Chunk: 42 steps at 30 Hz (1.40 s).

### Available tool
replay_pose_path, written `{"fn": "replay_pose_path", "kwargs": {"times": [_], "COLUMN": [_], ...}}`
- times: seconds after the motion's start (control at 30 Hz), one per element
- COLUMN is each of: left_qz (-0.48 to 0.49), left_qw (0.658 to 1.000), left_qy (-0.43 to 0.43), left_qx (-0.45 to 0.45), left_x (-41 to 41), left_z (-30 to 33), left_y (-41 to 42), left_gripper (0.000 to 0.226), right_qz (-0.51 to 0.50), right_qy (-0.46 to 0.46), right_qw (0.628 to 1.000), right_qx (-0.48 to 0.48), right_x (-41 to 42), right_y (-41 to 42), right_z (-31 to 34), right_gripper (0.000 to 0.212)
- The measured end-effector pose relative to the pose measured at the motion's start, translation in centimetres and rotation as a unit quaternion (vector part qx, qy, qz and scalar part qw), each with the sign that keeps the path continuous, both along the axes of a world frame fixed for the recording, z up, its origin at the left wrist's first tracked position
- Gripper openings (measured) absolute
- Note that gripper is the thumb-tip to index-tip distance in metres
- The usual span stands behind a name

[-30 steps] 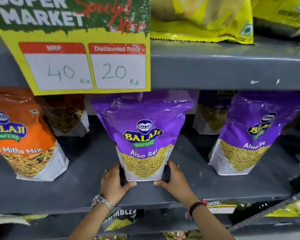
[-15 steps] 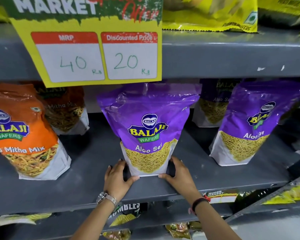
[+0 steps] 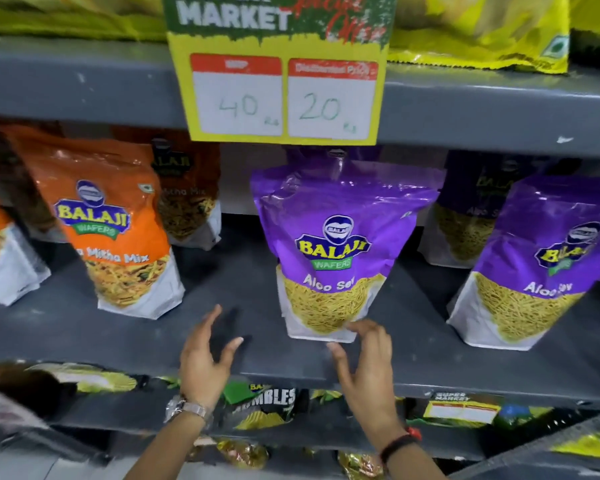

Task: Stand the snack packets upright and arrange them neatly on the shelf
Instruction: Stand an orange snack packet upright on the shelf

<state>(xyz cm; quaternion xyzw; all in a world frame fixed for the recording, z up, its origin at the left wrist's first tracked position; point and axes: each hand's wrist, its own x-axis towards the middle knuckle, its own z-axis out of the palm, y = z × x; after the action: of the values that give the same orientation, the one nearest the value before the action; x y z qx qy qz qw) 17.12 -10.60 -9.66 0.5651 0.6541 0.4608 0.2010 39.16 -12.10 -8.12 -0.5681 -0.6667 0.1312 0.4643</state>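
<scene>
A purple Aloo Sev packet (image 3: 336,244) stands upright in the middle of the grey shelf (image 3: 243,344). My left hand (image 3: 205,358) hovers open to the left of its base, well apart from it. My right hand (image 3: 364,365) is open just in front of the packet's lower right corner, fingers spread, holding nothing. A second purple Aloo Sev packet (image 3: 541,261) stands to the right. An orange Mitha Mix packet (image 3: 111,223) stands to the left, leaning a little.
More packets stand behind in the back row: an orange one (image 3: 187,195) and a purple one (image 3: 468,209). A yellow price sign (image 3: 281,81) hangs from the shelf above. Yellow packets (image 3: 482,29) lie on the top shelf. Dark packets (image 3: 260,403) fill the shelf below.
Both hands have let go of the middle purple packet's base and drawn back and apart. The view has swung left, so the packets sit further right in frame.
</scene>
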Motion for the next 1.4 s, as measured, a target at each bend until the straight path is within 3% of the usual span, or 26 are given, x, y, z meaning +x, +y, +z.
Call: {"fn": "replay_pose_path", "kwargs": {"times": [0.2, 0.27, 0.37, 0.5, 0.6, 0.7, 0.77, 0.83, 1.03, 1.23, 1.4], "left_qz": [0.143, 0.145, 0.093, -0.018, -0.086, -0.124, -0.093, -0.073, -0.076, -0.068, -0.059], "left_qw": [0.987, 0.988, 0.994, 0.991, 0.988, 0.977, 0.982, 0.986, 0.989, 0.984, 0.986], "left_qy": [0.057, 0.053, 0.046, 0.076, 0.015, -0.011, -0.017, -0.021, 0.026, 0.108, 0.092], "left_qx": [0.034, 0.011, -0.040, -0.108, -0.130, -0.172, -0.160, -0.147, -0.121, -0.121, -0.130], "left_x": [-9.6, -12.4, -17.6, -22.4, -24.9, -25.0, -24.5, -24.3, -23.5, -22.9, -22.9], "left_z": [1.1, 1.5, 1.5, 1.2, 0.7, 0.1, 0.0, -0.2, 0.0, 0.0, -0.3], "left_y": [-0.8, -0.3, 1.4, 4.4, 6.5, 7.3, 7.2, 7.0, 4.9, 4.3, 4.5], "left_gripper": [0.058, 0.077, 0.121, 0.123, 0.136, 0.116, 0.100, 0.085, 0.077, 0.082, 0.073], "right_qz": [0.148, 0.162, 0.157, 0.170, 0.138, 0.087, 0.057, 0.052, 0.050, 0.041, 0.024], "right_qy": [-0.030, -0.030, -0.018, 0.011, -0.011, -0.013, 0.003, 0.018, 0.016, -0.001, -0.017], "right_qw": [0.988, 0.982, 0.973, 0.950, 0.960, 0.972, 0.976, 0.976, 0.974, 0.975, 0.976], "right_qx": [-0.043, -0.095, -0.171, -0.262, -0.243, -0.216, -0.209, -0.213, -0.222, -0.218, -0.215], "right_x": [-8.5, -11.5, -16.5, -22.0, -25.1, -26.4, -26.9, -26.9, -25.2, -25.0, -25.2], "right_y": [1.4, 2.7, 5.2, 7.2, 8.1, 8.0, 7.9, 7.5, 5.8, 4.8, 4.8], "right_z": [-0.2, -0.7, -1.0, -1.3, -1.8, -1.9, -1.6, -1.3, -1.6, -1.3, -1.3], "right_gripper": [0.040, 0.056, 0.063, 0.097, 0.114, 0.092, 0.062, 0.052, 0.057, 0.067, 0.063]}}
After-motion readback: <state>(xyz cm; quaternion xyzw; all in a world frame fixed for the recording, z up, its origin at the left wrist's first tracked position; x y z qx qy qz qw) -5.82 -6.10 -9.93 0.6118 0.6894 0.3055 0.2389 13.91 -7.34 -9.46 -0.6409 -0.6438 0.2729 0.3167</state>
